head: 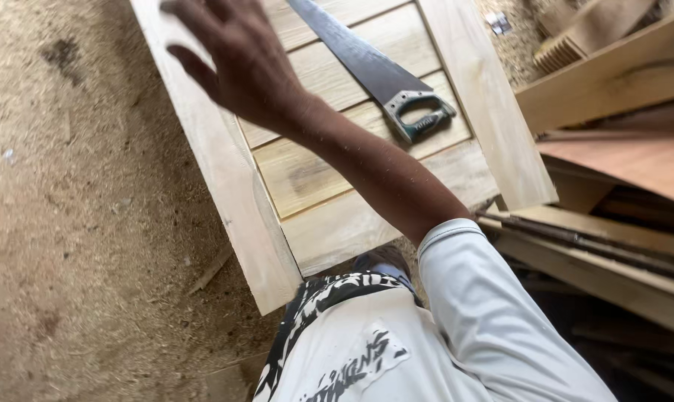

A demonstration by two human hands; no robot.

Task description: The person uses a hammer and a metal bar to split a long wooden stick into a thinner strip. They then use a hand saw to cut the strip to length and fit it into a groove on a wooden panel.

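Nearest: a white shirt with black print and its sleeve, close under the camera; the tip of a shoe shows just past the shirt.
Right hand: the right hand reaches out over the left rail of the wooden panel frame.
Grip: fingers spread and loose, holding nothing; I cannot tell whether the palm rests on the wood or hangs just above it.
Left hand: out of sight.
Frame: it lies flat and runs away from the person, pale slats set crosswise between two long rails. What carries it is hidden.
Handsaw: the handsaw lies on the slats with its green and black handle toward the right rail, well apart from the hand.
Progress: by my reading, the frame looks put together, with the slats seated and the near corners closed. The saw is laid down, not in use. Any finishing left I cannot judge from here.
Edges: the frame's near end stops just before the shoe.
Open room: to the left, the sawdust floor lies wide open.
Crowded side: on the right, stacked boards and dark rods press near the right rail, leaving little room to move.
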